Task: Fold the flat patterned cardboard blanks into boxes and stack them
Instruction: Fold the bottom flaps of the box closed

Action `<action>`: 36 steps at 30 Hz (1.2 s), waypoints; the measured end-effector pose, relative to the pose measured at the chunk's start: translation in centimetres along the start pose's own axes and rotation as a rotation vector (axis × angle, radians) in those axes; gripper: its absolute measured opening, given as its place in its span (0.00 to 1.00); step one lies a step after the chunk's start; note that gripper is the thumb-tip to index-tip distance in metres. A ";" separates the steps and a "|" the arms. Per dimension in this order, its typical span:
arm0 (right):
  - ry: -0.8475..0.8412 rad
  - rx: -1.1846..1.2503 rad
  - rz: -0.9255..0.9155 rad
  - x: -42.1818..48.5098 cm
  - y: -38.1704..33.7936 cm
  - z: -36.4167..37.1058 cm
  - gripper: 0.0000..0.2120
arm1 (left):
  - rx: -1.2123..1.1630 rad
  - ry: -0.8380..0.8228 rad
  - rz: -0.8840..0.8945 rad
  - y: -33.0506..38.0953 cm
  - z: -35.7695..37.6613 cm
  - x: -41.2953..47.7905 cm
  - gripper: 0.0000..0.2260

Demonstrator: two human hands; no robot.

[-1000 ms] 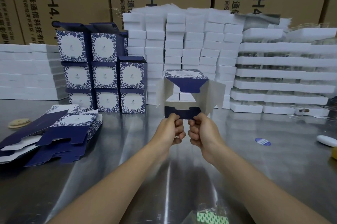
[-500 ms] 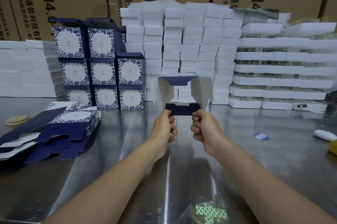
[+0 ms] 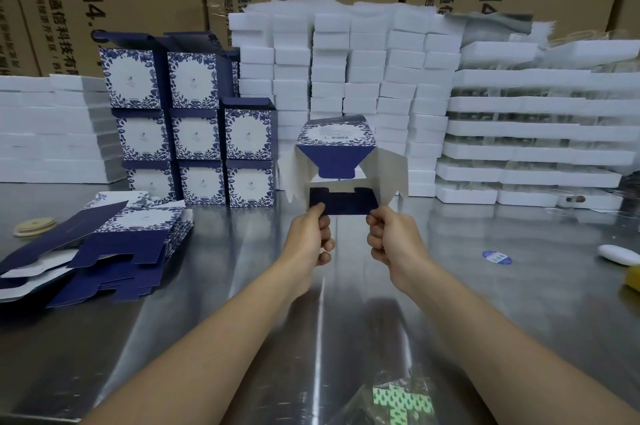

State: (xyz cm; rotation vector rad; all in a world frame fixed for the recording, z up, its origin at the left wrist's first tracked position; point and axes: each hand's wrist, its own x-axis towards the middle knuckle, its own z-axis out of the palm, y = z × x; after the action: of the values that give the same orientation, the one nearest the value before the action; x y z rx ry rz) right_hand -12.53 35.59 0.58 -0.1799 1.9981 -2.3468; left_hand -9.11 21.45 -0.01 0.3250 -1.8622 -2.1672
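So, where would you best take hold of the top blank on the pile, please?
Probably by the dark blue flap of the top blank, from the near side: it juts toward you past the patterned panel, so fingers could pinch it.

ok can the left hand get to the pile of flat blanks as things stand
Probably yes: the pile of flat blanks lies left of the left hand with bare table between. But that hand pinches the lower flap of the half-folded box and would have to let go first.

L hand [image 3: 312, 236] & R hand [image 3: 390, 238] moved apart on flap of box [image 3: 335, 137], now tilted
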 end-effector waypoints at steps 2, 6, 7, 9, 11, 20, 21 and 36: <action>0.006 0.003 0.006 0.0 0.0 0.0 0.12 | -0.001 -0.020 0.029 0.0 0.0 0.2 0.18; 0.008 0.016 0.005 -0.4 -0.4 0.0 0.11 | -0.025 -0.044 0.039 0.0 -0.1 0.4 0.17; -0.017 0.017 0.005 -0.6 -0.4 0.1 0.12 | -0.038 -0.044 0.037 0.0 0.0 0.4 0.18; -0.073 0.008 0.004 -0.9 -0.5 0.3 0.12 | -0.061 -0.041 0.028 0.0 0.1 0.4 0.18; -0.094 0.013 -0.007 -1.0 -0.5 0.4 0.12 | -0.084 -0.037 0.013 0.1 0.1 0.2 0.19; -0.221 -0.064 0.032 -0.3 0.2 0.0 0.10 | 0.027 -0.105 0.079 -0.2 -0.1 0.1 0.19; -0.192 -0.117 0.019 -0.3 0.2 0.0 0.11 | 0.045 -0.080 0.085 -0.2 -0.2 0.3 0.17; 0.099 -0.167 -0.341 0.5 -0.5 -1.0 0.19 | 0.572 0.129 0.293 -1.3 -1.0 1.4 0.23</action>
State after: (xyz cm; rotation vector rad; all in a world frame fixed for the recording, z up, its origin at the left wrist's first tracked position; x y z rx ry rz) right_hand -13.10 36.64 0.94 -0.4543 2.3791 -2.4148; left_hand -10.15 20.21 -1.46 0.2685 -2.2562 -1.3682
